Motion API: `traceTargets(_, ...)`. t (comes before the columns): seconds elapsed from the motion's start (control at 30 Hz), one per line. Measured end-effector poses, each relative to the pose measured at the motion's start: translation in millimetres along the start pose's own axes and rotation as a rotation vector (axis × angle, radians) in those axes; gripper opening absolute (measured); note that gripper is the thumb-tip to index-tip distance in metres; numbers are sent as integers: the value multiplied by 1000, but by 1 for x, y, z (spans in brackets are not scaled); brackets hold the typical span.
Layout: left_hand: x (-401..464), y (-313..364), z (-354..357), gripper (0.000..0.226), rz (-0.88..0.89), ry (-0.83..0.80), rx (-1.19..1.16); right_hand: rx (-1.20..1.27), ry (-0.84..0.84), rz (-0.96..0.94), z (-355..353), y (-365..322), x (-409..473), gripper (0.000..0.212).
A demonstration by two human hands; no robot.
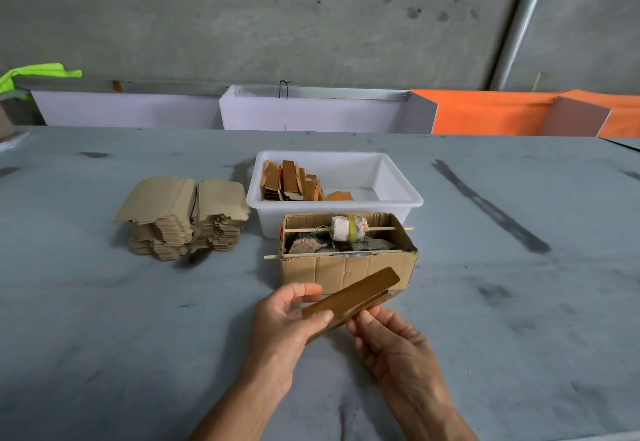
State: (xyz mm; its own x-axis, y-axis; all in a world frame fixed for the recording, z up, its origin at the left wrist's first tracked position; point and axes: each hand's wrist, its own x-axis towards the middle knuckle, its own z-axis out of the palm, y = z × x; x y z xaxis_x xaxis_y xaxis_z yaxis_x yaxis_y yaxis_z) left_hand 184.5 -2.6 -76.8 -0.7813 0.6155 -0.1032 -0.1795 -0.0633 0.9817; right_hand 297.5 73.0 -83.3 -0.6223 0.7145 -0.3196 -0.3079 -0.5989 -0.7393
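A long, flat brown cardboard piece (353,298), partly folded along its length, is held just above a grey work table (104,336), tilted with its far end rising toward the right and sitting in front of an open cardboard box (346,267). The left hand (287,319) grips its near end, thumb curled over the top face and fingers wrapped beneath, while the right hand (391,343) pinches the lower edge from the other side with thumb and fingertips; how the remaining right fingers lie under the piece cannot be made out from this angle. The box just behind holds a wrapped white spool (346,229) threaded on a thin wooden stick (381,229), with dark scraps below and a second stick across its near rim. Touching the box's far side is a white plastic tub (398,177) containing upright folded brown pieces (291,181) packed against its left wall. To the left, well apart from the hands, stand two stacks of flat cardboard blanks (183,219). White and orange panels (485,115) line the table's far edge.
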Motion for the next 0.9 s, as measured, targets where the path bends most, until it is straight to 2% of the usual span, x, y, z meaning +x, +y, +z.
traceTargets(0.2,2,3,-2,41,-20,-54,114,2,4,-4,0,0,0,17)
traceTargets(0.43,-1,6,3,21,11,-92,223,-20,-32,-30,3,1,-1,12)
traceTargets(0.57,-1,9,5,20,12,-97,271,-117,-21,-51,4,0,-3,8)
traceTargets(0.73,-3,9,5,21,-7,-109,282,-283,45,-97,5,1,-1,15)
traceTargets(0.9,-3,8,5,17,-20,-126,216,-294,75,-117,7,4,2,19)
